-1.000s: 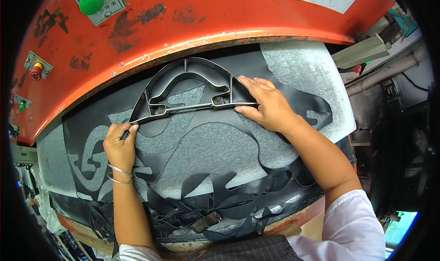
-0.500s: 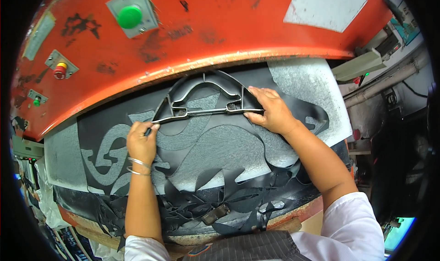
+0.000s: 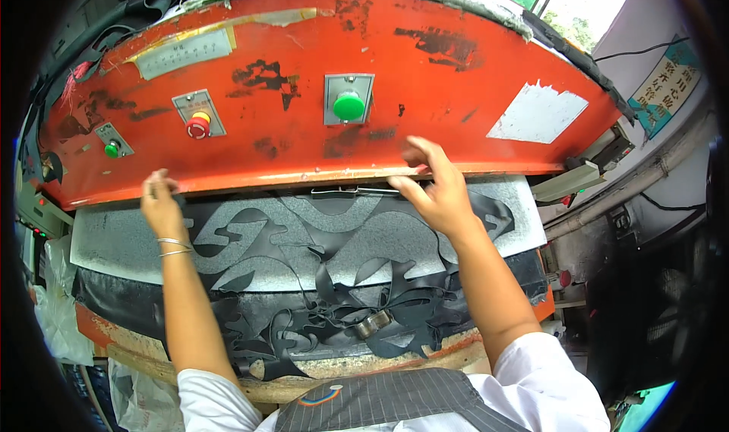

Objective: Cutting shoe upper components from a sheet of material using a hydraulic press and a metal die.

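Observation:
Mostly hidden beneath the red press head, the metal cutting die (image 3: 328,193) shows only its near edge and bar. It lies on the black sheet material (image 3: 300,219), which has curved shapes cut out of it. My right hand (image 3: 434,193) is raised at the head's lower edge, right of the die. Its thumb and fingers are apart and hold nothing. Further left, my left hand (image 3: 161,200) is also up by that edge, loosely open with bent fingers and nothing visible in it. Two bracelets (image 3: 175,247) circle the left wrist.
The red press head (image 3: 266,143) carries a large green button (image 3: 348,106), a red-and-yellow knob (image 3: 198,125) and a small green button (image 3: 113,149). A pale cutting board (image 3: 106,238) lies below. Black offcuts (image 3: 334,310) and a small metal piece (image 3: 374,323) lie along the front.
Both hands have let go of the cutting die and moved apart and up. The die now sits further back under the press head. The view has tilted up, showing more of the press front.

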Motion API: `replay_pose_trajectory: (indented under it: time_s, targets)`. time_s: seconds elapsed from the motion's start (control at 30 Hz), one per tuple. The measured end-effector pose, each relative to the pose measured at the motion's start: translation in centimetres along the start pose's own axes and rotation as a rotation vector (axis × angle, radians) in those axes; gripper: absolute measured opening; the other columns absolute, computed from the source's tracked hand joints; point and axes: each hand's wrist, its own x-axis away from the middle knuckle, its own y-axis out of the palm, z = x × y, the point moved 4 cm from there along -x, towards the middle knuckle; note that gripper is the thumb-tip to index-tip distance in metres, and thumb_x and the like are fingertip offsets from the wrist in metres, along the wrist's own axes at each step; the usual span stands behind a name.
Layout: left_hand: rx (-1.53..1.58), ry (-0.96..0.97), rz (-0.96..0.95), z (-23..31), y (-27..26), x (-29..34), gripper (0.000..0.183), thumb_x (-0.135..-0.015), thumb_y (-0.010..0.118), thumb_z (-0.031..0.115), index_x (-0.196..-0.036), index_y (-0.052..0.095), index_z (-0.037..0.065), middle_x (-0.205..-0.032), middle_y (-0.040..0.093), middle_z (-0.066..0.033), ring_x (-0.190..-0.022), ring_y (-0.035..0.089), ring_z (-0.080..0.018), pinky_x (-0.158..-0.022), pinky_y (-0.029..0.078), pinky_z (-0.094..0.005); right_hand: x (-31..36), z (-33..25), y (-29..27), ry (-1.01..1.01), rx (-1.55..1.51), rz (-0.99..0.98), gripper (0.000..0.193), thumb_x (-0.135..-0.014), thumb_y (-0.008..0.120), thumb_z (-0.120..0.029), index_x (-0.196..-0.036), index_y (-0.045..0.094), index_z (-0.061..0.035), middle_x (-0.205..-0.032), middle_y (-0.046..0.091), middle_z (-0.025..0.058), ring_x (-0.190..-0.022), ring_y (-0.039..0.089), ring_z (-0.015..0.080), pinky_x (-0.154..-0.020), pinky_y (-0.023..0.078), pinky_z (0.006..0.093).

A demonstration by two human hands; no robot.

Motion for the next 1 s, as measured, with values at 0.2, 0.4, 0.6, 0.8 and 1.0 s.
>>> replay_pose_trajectory:
  time_s: [0.2,0.4,0.6,0.8,1.0]
  targets:
    - [-0.132,0.316,0.455,4.7,-7.2,-4.5,0.044,-0.101,0.045,0.04,-0.094,0.063,0.001,-0.075,0.056,-0.002,-0.068,0.049,-0.012,-0.063,0.043,-0.0284,-5.1,-4.0,3.1,0.019,-0.109,0.168,0.032,-0.083,0.072,-0.019,-0.101,0.049,-0.0038,-0.077,0.064,0.011,-0.067,0.065,0.0225,-0.06,0.051,0.0338]
    - [-0.567,0.469,-0.111,6.0,-8.4,-6.4,0.037,-0.102,0.044,0.034,-0.082,0.046,0.002,-0.072,0.042,-0.004,-0.069,0.04,-0.0153,-0.065,0.038,-0.0301,-4.3,-5.9,3.0,0.135,-0.103,0.185,0.029,-0.085,0.069,-0.021,-0.096,0.047,-0.0058,-0.077,0.063,0.013,-0.07,0.065,0.0311,-0.062,0.05,0.0397]
    - [-0.479,0.171,-0.563,6.1,-5.7,10.8,0.034,-0.097,0.052,0.029,-0.079,0.048,0.001,-0.07,0.048,-0.0114,-0.068,0.044,-0.0187,-0.065,0.041,-0.0351,7.0,-3.7,4.8,0.171,0.004,-0.271,0.035,-0.085,0.07,-0.032,-0.096,0.052,-0.0043,-0.075,0.061,0.0152,-0.069,0.063,0.0331,-0.062,0.049,0.04]
    - [-0.354,0.202,-1.186,8.5,-4.0,32.9,0.023,-0.088,0.062,0.03,-0.08,0.064,0.008,-0.079,0.064,-0.012,-0.078,0.063,-0.0324,-0.069,0.051,-0.042,22.3,-4.9,0.7,0.194,0.04,-0.974,0.06,-0.078,0.068,-0.054,-0.108,0.062,-0.0025,-0.098,0.065,0.015,-0.097,0.061,0.033,-0.082,0.048,0.0421]
    - [-0.672,0.255,-1.071,9.9,-1.8,36.2,0.032,-0.088,0.06,0.038,-0.074,0.06,0.009,-0.07,0.062,-0.0122,-0.067,0.062,-0.0335,-0.058,0.049,-0.0447,26.9,-5.7,1.0,0.076,0.208,-0.658,0.049,-0.063,0.081,-0.027,-0.101,0.06,-0.0048,-0.098,0.055,0.0098,-0.101,0.053,0.0288,-0.083,0.048,0.0381]
